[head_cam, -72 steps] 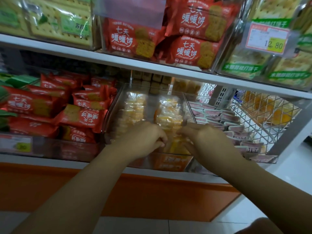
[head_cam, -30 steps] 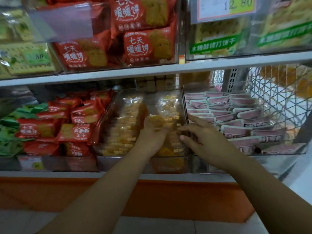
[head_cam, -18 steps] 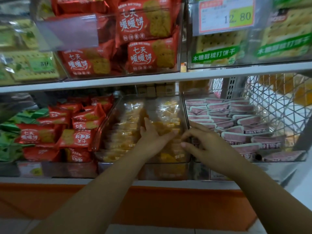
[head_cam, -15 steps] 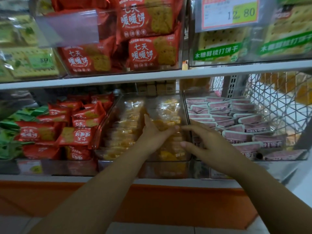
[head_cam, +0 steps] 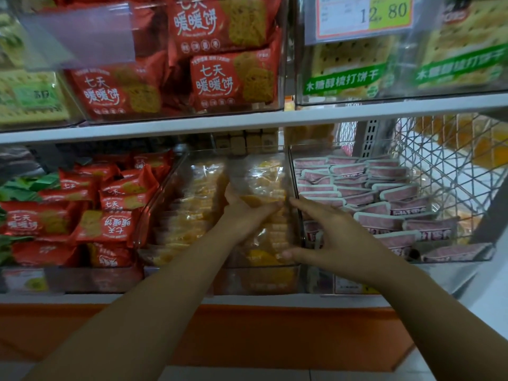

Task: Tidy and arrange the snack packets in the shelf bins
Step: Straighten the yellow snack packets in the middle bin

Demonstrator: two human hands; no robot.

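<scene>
A clear shelf bin (head_cam: pixel 176 171) in the middle of the lower shelf holds two rows of yellow snack packets (head_cam: pixel 192 204) in clear wrap. My left hand (head_cam: pixel 242 213) reaches into the right row and cups one yellow packet (head_cam: pixel 259 200) between thumb and fingers. To its right, my right hand (head_cam: pixel 338 235) is spread open, its index finger stretched toward the bin's right wall (head_cam: pixel 295 174) and its thumb low by the front packets.
Red biscuit packets (head_cam: pixel 115 226) fill the bin to the left, with green packets (head_cam: pixel 16 188) beyond. Pink packets (head_cam: pixel 384 188) lie in rows in the bin to the right, beside a wire basket (head_cam: pixel 453 160). The upper shelf (head_cam: pixel 247 122) overhangs with more bins and a price tag (head_cam: pixel 362 17).
My left hand has slid deeper into the right row and now cups a yellow packet. My right hand stayed spread at the bin's right side. The view has come closer.
</scene>
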